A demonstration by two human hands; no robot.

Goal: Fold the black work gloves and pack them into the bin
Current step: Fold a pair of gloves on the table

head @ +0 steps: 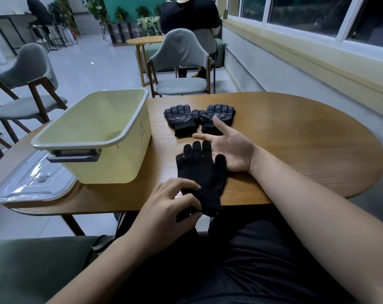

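Far left, clear lid (30,185) flat on the table (295,139). Next, open pale-yellow bin (98,137) marked "A", only bare floor and walls showing inside. Left hand (170,202) at the near edge, fingers curled, pinching the cuff of a plain glove (200,170) lying flat, fingertips pointing away. Beyond, two dotted gloves (180,119) side by side, outside the bin. Right hand (227,148) palm up, fingers spread, touching the plain glove.

Wooden table (295,137), 2 grey chairs (181,62), tiled floor (94,64), windows (306,14) right, green wall (129,3) behind.
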